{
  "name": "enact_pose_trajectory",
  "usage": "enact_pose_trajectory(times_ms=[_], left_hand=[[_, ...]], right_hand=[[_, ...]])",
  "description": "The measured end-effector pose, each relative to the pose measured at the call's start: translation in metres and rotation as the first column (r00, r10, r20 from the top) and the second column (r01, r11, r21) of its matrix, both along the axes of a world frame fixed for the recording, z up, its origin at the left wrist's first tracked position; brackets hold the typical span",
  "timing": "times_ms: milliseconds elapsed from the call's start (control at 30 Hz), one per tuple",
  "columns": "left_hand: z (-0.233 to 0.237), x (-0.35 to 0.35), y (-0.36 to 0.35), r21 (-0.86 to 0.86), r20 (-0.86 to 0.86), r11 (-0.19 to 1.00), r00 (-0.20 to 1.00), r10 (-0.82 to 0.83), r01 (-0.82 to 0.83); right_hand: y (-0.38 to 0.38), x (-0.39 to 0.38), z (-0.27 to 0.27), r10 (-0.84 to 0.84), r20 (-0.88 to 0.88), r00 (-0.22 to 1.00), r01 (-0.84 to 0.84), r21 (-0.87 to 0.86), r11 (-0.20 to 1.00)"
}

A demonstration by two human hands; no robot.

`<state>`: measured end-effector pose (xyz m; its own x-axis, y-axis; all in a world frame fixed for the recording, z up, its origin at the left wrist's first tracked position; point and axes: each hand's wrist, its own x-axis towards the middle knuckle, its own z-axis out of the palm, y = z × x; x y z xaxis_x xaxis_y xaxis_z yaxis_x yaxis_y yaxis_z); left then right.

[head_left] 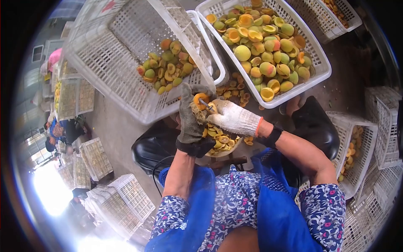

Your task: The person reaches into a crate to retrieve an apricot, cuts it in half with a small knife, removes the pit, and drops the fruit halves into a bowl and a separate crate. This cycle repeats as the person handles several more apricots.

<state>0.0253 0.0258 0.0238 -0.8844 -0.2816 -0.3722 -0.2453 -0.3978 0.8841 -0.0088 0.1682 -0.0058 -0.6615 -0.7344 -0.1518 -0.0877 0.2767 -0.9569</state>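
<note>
My left hand, in a worn grey glove, is closed around an orange peach half, its cut face turned toward my right hand. My right hand wears a white knitted glove and grips a small metal tool, whose shaft reaches to the fruit. A yellow fruit piece shows at the right fingertips. Just below both hands, a bowl holds cut fruit scraps. More scraps lie on the floor beyond my hands.
A white crate full of halved peaches stands front right. Another crate, tilted to the left, holds fewer peaches. A crate of fruit sits at right, beside stacked crates. People work at far left among crates.
</note>
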Motion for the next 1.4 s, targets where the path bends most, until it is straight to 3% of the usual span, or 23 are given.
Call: enact_pose_trajectory(times_ms=[33, 133, 200, 233, 267, 333, 367, 400, 467, 533, 600, 667, 700, 733, 800, 833, 867, 900, 967, 1033, 1267, 1367, 1400], left_hand=[[0.005, 0.000, 0.001, 0.000, 0.001, 1.000, 1.000, 0.002, -0.002], [0.013, -0.002, 0.003, 0.012, -0.111, 0.996, 0.990, -0.091, 0.093], [0.001, -0.001, -0.006, -0.050, -0.146, 0.987, 0.976, -0.159, 0.153], [-0.004, 0.001, -0.008, -0.055, -0.149, 0.988, 0.977, -0.154, 0.147], [-0.007, 0.005, -0.009, -0.119, -0.138, 0.975, 0.970, -0.201, 0.185], [-0.006, 0.007, -0.008, -0.188, -0.139, 0.960, 0.961, -0.237, 0.209], [-0.004, 0.009, -0.007, -0.007, -0.130, 0.983, 0.975, -0.182, 0.182], [-0.001, 0.012, -0.007, 0.175, -0.110, 0.974, 0.986, -0.127, 0.145], [0.000, 0.021, -0.012, 0.299, -0.097, 0.951, 0.994, -0.048, 0.075], [-0.003, 0.029, -0.019, 0.532, -0.041, 0.846, 0.997, 0.061, -0.030], [-0.008, 0.039, -0.044, 0.338, -0.016, 0.935, 0.993, 0.121, -0.108], [-0.006, 0.038, -0.065, 0.068, 0.042, 0.958, 0.960, 0.277, -0.280], [-0.006, 0.027, -0.058, -0.291, -0.193, 0.902, 0.943, 0.273, -0.320], [0.018, 0.009, -0.048, -0.289, -0.194, 0.902, 0.942, 0.273, -0.321], [0.080, -0.033, -0.032, 0.435, -0.320, 0.896, 0.916, 0.243, -0.086], [0.062, -0.049, -0.050, 0.439, -0.322, 0.895, 0.915, 0.242, -0.082], [0.025, -0.067, -0.084, -0.122, -0.338, 0.992, 0.941, -0.019, -0.024], [-0.011, -0.085, -0.111, -0.642, -0.212, 0.764, 0.945, -0.248, 0.057], [-0.073, -0.121, -0.135, -0.915, 0.310, 0.226, 0.941, -0.135, 0.334], [-0.187, -0.138, -0.186, -0.822, 0.567, -0.169, 0.806, -0.170, 0.543], [-0.131, -0.129, -0.133, -0.753, 0.658, -0.053, 0.751, -0.056, 0.656], [-0.150, -0.121, -0.156, -0.853, 0.516, -0.143, 0.852, -0.086, 0.502], [-0.154, -0.120, -0.171, -0.888, 0.353, 0.231, 0.910, -0.216, 0.399]], right_hand=[[0.001, -0.004, 0.012, 0.002, 0.001, 1.000, -0.002, 0.000, 1.000], [0.007, -0.016, 0.033, 0.174, 0.577, 0.798, -0.212, -0.001, 0.977], [0.004, -0.017, 0.032, 0.238, 0.493, 0.837, -0.328, 0.102, 0.939], [-0.002, -0.001, -0.003, 0.137, -0.073, 0.988, -0.141, -0.047, 0.989], [-0.001, 0.004, -0.011, 0.145, -0.079, 0.986, -0.149, -0.048, 0.988], [-0.004, -0.002, 0.004, 0.336, 0.078, 0.939, -0.343, 0.119, 0.932], [0.005, -0.011, 0.026, 0.342, 0.552, 0.760, -0.458, 0.081, 0.885], [0.005, -0.006, 0.024, 0.357, 0.544, 0.759, -0.473, 0.085, 0.877], [0.006, 0.008, 0.011, 0.441, 0.718, 0.538, -0.108, -0.460, 0.881], [0.002, -0.020, 0.075, 0.484, 0.621, 0.617, -0.625, 0.012, 0.780], [0.008, 0.008, 0.016, 0.636, 0.060, 0.769, -0.635, 0.191, 0.749], [0.017, 0.008, 0.022, 0.649, 0.023, 0.760, -0.630, 0.271, 0.728], [0.016, 0.010, 0.015, 0.691, -0.020, 0.723, -0.640, 0.357, 0.680], [0.014, 0.009, 0.012, 0.691, -0.020, 0.723, -0.640, 0.359, 0.680], [0.010, 0.009, 0.009, 0.653, 0.003, 0.757, -0.613, 0.346, 0.710], [0.012, 0.006, 0.013, 0.651, 0.003, 0.759, -0.610, 0.351, 0.710], [0.013, 0.001, 0.021, 0.619, 0.010, 0.785, -0.582, 0.355, 0.732], [0.014, -0.004, 0.025, 0.583, 0.017, 0.812, -0.550, 0.357, 0.755], [0.013, -0.005, 0.024, 0.573, 0.015, 0.820, -0.537, 0.367, 0.759], [0.015, -0.002, 0.012, 0.583, 0.008, 0.812, -0.545, 0.366, 0.754], [0.021, -0.003, 0.002, 0.549, -0.114, 0.828, -0.506, 0.271, 0.819], [0.021, -0.015, 0.013, 0.543, -0.126, 0.830, -0.503, 0.254, 0.826], [0.021, -0.018, 0.005, 0.562, -0.170, 0.810, -0.515, 0.253, 0.819]])
